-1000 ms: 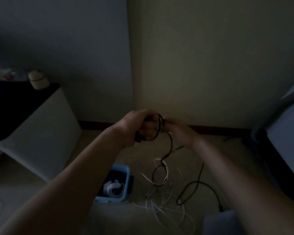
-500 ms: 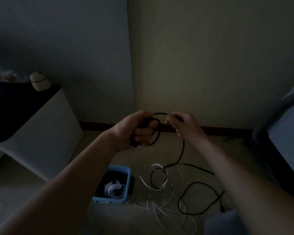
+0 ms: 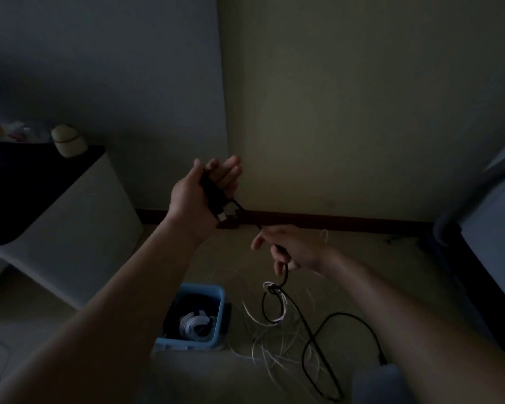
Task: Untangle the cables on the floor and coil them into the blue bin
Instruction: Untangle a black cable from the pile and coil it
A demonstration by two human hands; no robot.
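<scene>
My left hand (image 3: pixel 199 193) is raised in front of the wall corner, with several turns of a black cable (image 3: pixel 312 333) wrapped across its palm and its fingers stretched out. The cable runs taut down to my right hand (image 3: pixel 292 246), which pinches it lower and to the right. Below that hand the black cable hangs to the floor, knotted with thin white cables (image 3: pixel 274 342). The blue bin (image 3: pixel 219 298) stands on the floor below my left forearm, with a coiled white cable (image 3: pixel 194 325) inside.
A white cabinet with a dark top (image 3: pixel 70 205) stands at the left, with a small round jar (image 3: pixel 69 141) on it. A dark baseboard (image 3: pixel 347 221) runs along the wall. Furniture with a grey edge (image 3: pixel 493 228) fills the right side.
My left hand has risen and opened its fingers with the coil on it. My right hand has dropped down and to the right, pulling the black cable taut.
</scene>
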